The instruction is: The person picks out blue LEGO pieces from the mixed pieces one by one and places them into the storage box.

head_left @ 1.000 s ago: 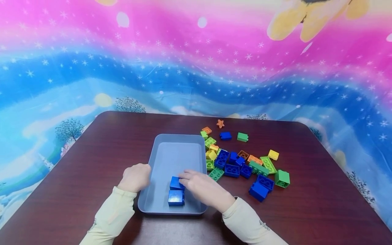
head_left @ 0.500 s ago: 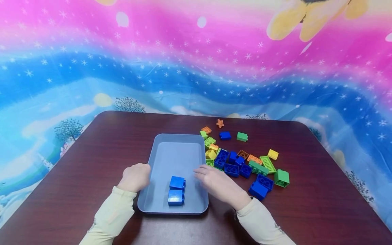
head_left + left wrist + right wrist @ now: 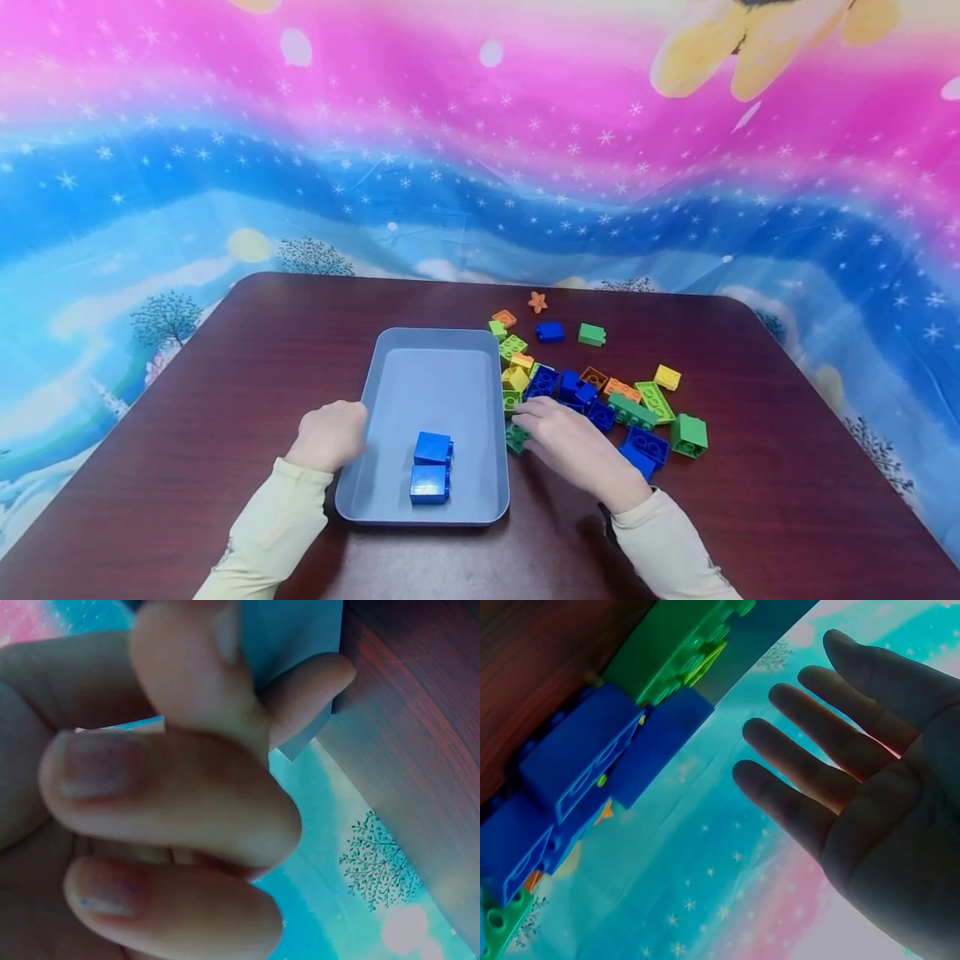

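Note:
A grey-blue tray [image 3: 420, 400] holds two blue bricks [image 3: 432, 447] [image 3: 429, 484], one behind the other near its front. At the tray's left rim, my left hand [image 3: 330, 437] grips the edge with curled fingers; in the left wrist view the fingers [image 3: 172, 795] are bent beside the tray wall [image 3: 296, 630]. My right hand [image 3: 573, 446] is over the near left part of the brick pile, beside a green brick [image 3: 516, 438]. In the right wrist view that hand [image 3: 855, 772] has its fingers extended and holds nothing, with blue bricks [image 3: 581, 754] and a green brick [image 3: 664, 649] across from it.
Right of the tray lie several loose bricks, among them a green one [image 3: 689, 436], a yellow one [image 3: 667, 377] and an orange one [image 3: 622, 389]. An orange star-shaped piece [image 3: 537, 302] lies at the back. A patterned cloth [image 3: 480, 167] hangs behind the table [image 3: 262, 350].
My right hand has moved right, from the blue bricks in the tray, across the right rim, to the loose bricks. My left hand has stayed at the left rim.

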The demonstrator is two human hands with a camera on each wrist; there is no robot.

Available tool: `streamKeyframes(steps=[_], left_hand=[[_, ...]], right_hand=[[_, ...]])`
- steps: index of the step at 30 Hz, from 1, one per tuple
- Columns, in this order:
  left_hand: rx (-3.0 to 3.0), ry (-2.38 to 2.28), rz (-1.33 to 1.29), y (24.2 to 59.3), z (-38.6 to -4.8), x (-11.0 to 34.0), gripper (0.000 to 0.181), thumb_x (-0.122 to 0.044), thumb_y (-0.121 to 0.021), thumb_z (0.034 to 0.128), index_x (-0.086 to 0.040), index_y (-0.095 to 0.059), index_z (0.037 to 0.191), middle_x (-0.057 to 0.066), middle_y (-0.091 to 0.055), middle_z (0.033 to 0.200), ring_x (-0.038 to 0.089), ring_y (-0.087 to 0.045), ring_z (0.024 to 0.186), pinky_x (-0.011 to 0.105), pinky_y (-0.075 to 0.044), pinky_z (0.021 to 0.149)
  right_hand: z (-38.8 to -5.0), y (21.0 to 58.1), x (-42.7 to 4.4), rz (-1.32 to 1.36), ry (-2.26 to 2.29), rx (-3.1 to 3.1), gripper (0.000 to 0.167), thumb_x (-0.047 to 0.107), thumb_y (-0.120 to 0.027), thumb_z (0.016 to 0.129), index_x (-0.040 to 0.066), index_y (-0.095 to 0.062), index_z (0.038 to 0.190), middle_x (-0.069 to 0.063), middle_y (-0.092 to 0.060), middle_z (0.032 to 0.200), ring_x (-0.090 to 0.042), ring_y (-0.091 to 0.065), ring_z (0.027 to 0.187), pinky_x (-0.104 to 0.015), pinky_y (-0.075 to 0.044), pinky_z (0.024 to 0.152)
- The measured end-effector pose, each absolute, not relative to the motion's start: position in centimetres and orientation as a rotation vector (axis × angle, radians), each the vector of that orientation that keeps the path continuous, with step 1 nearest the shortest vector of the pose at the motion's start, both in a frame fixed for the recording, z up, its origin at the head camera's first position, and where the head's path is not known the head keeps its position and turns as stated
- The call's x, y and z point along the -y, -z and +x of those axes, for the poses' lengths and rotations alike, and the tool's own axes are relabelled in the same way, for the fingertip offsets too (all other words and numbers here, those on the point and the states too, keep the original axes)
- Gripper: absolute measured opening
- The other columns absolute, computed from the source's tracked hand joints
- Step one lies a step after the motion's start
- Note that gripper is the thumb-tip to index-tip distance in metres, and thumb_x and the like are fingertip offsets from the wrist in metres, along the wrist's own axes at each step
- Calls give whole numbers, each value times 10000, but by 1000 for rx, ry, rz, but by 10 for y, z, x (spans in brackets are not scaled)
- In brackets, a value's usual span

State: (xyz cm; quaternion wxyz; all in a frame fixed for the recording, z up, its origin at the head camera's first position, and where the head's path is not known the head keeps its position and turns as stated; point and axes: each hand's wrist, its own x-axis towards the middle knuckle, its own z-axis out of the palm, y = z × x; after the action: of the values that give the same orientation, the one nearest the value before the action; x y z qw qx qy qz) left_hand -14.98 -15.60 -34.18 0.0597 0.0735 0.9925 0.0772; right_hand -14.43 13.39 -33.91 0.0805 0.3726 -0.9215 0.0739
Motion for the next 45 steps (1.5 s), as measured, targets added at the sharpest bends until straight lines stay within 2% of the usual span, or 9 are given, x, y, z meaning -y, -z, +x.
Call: streamKeyframes(steps=[4,9,18,24,38,45], left_hand=[[-3007,-234,229,341,-149,156,197,37,-498,749,-82,-486,591,54,-476,555,187,-498,508,410,-401,437],[-3008,-230,229,340,-148,156,191,37,-498,751,-79,-492,600,56,-484,564,192,-506,515,412,-404,441],[-3004,-221,231,342,-148,158,193,32,-509,759,-80,-492,603,55,-488,567,191,-507,520,408,-407,456],[-3007,-228,234,342,-148,157,203,37,-506,756,-82,-486,592,51,-476,553,184,-498,509,407,-405,452],[-3006,-236,238,340,-148,156,210,32,-504,759,-84,-478,587,47,-465,544,178,-491,502,393,-403,448],[-3007,-231,237,341,-148,155,202,33,-500,762,-80,-482,595,51,-466,549,180,-493,503,398,-403,443]], right_hand=[[-144,339,-141,1048,-240,2762,281,65,-712,745,13,-639,1011,-97,-618,1003,-225,-573,939,-336,-470,766],[-143,339,-147,972,-233,2801,312,82,-727,731,7,-639,1021,-99,-624,974,-227,-581,907,-341,-477,744],[-140,338,-159,851,-224,2857,328,95,-729,730,4,-639,1033,-107,-612,1005,-240,-567,951,-359,-471,761],[-139,336,-174,791,-197,2881,332,109,-729,733,-7,-637,1030,-115,-603,994,-251,-559,926,-355,-483,711],[-136,334,-204,616,-147,3043,266,92,-755,688,0,-652,916,-69,-565,806,-198,-544,728,-309,-472,572],[-133,334,-209,544,-199,3140,251,77,-748,694,7,-649,914,-86,-579,836,-209,-560,747,-320,-479,579]])
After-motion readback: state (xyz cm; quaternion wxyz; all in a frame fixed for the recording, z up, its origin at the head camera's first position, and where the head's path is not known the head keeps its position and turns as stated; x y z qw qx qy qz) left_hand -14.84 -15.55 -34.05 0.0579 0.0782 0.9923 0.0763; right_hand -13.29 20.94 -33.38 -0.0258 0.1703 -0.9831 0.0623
